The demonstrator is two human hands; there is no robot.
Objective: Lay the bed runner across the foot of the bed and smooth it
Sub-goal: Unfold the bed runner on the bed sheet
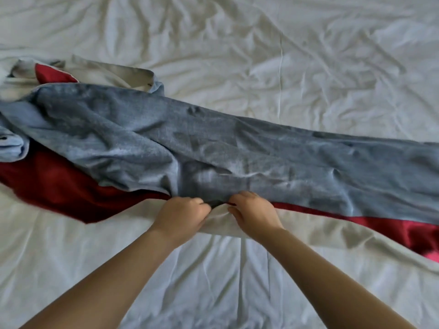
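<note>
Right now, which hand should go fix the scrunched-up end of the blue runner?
Probably the left hand. Both hands pinch the runner at its near edge, but the crumpled end lies on the left, nearer that hand. The right hand sits beside the flatter stretch and could hold it.

The bed runner (pixel 237 148) is soft cloth. Its grey-blue face looks finely woven and flecked, mostly matt with a faint sheen on the raised folds, and it is rumpled. The red layer (pixel 54 181) beneath is smoother cloth, even in colour, with a slight satin gloss. The cream lining (pixel 107 74) is plain matt cloth. The bed sheet (pixel 308 55) is thin white cloth, matt and heavily creased.
</note>
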